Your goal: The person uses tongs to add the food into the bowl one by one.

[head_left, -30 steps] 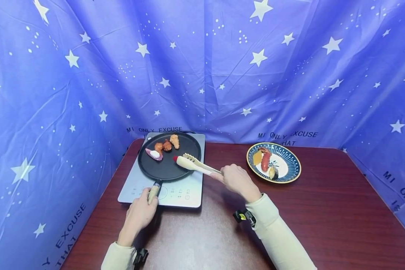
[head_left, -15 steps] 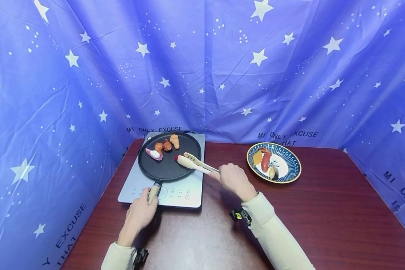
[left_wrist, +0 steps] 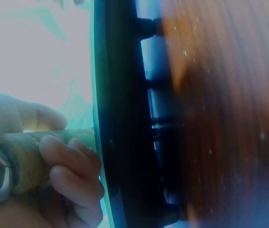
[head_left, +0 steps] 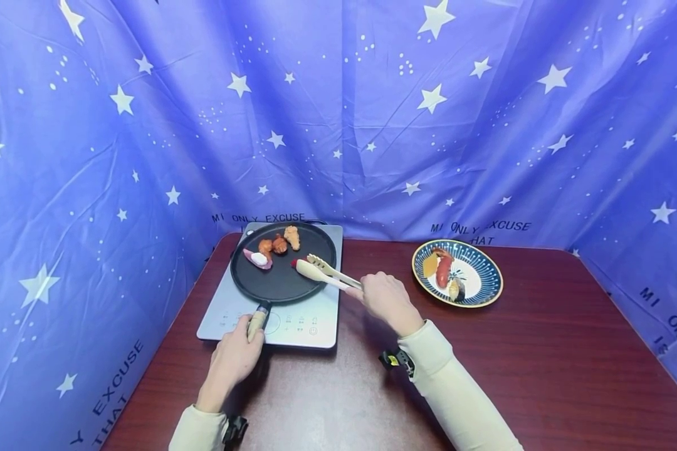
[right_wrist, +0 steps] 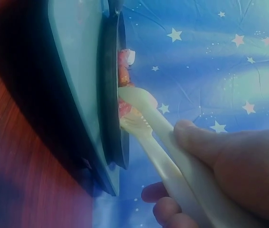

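Reddish-brown worktop (head_left: 541, 357), silver cooktop (head_left: 220, 316) at its far left corner, black pan (head_left: 284, 282) on top. Cream tongs (head_left: 314, 272), gripped by the right hand (head_left: 389, 302), cross the pan's right edge; left hand (head_left: 237, 357) grips the handle (head_left: 256, 322). Red bit (head_left: 294, 265) at the tips looks pinched, blurry though.

Left grip (head_left: 238, 354) curled, right grip (head_left: 391, 303) (knuckles up) likewise.

The left hand (head_left: 235, 355) grips the tan handle (head_left: 256, 322) of a flat-lying round black pan (head_left: 274, 283); the right hand (head_left: 390, 302) holds cream tongs (head_left: 311, 270) slanting over it, a red piece (head_left: 294, 264) at their tips.
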`<control>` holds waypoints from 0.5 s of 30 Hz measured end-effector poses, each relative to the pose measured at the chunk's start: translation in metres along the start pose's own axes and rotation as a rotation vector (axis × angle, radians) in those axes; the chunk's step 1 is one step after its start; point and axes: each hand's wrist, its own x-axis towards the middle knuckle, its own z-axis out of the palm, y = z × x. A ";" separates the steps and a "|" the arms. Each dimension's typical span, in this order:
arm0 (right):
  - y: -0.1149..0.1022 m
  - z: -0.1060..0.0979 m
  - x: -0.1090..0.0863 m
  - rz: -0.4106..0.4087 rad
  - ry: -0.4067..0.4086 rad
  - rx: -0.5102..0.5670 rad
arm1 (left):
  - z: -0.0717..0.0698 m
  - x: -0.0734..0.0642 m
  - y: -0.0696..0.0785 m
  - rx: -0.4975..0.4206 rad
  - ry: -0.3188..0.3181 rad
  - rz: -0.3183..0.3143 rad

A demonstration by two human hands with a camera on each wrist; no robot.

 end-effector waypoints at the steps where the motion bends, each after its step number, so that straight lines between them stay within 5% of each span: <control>1: -0.001 0.000 0.000 0.003 0.001 -0.001 | 0.000 0.000 0.000 0.000 -0.001 -0.001; 15: -0.004 0.000 0.007 0.014 0.014 -0.017 | -0.001 -0.001 0.000 -0.004 0.004 0.006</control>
